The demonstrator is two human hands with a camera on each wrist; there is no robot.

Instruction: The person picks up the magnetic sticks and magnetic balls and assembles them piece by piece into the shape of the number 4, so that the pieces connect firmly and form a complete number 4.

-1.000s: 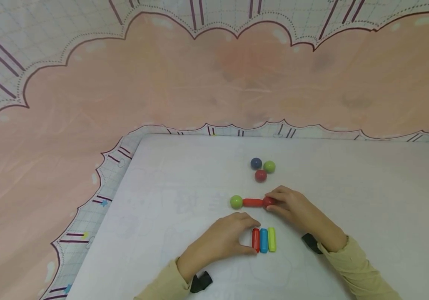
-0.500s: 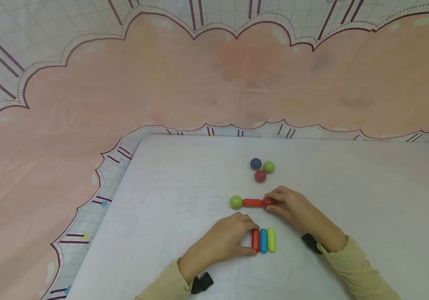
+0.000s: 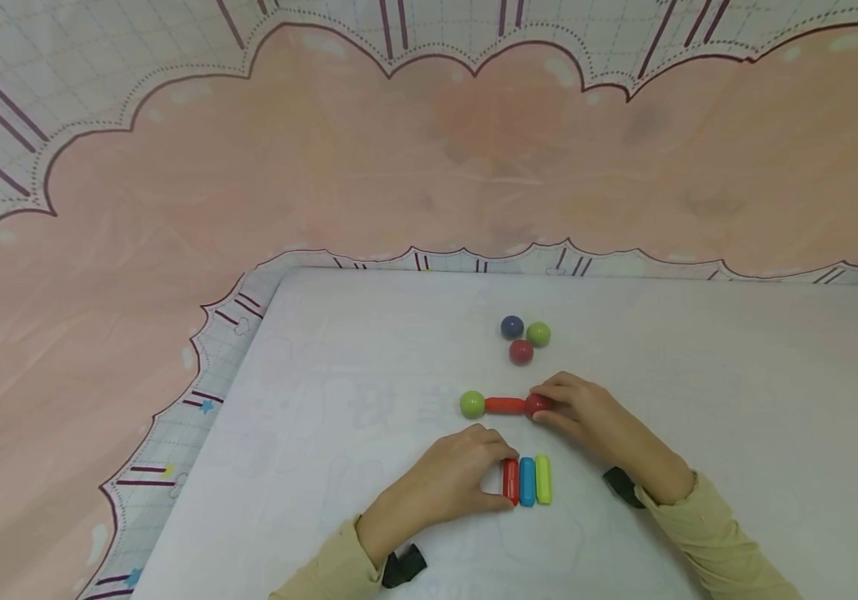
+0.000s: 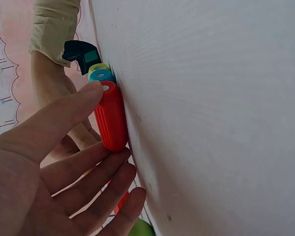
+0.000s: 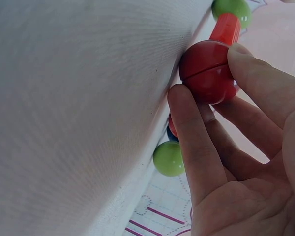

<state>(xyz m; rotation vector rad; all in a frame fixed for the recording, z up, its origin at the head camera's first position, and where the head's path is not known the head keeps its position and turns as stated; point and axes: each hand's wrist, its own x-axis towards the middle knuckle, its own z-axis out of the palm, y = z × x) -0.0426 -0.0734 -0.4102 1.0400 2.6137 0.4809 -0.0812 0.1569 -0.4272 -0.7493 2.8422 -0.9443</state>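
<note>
My left hand [image 3: 444, 475] pinches a red rod [image 3: 511, 483] lengthwise, thumb on one end and fingertips at the other. That red rod [image 4: 112, 120] looks ridged, with a pale disc in its end. A blue rod [image 3: 527, 482] and a yellow-green rod [image 3: 544, 479] lie side by side to its right. Farther back, my right hand [image 3: 597, 417] grips a red ball [image 5: 206, 71] between thumb and fingers. The ball sits at the right end of another red rod [image 3: 504, 406], whose left end meets a green ball [image 3: 472, 404].
Behind the joined pieces, a blue ball [image 3: 512, 327], a second green ball [image 3: 539, 334] and a second red ball [image 3: 521, 352] lie clustered on the white tabletop [image 3: 369, 350]. Beyond the table's edge is a pink patterned cloth [image 3: 399, 167]. Each wrist wears a black strap [image 3: 403, 567].
My left fingers have closed slightly onto the red rod's far end. The right hand, the joined pieces and the loose balls have stayed where they were.
</note>
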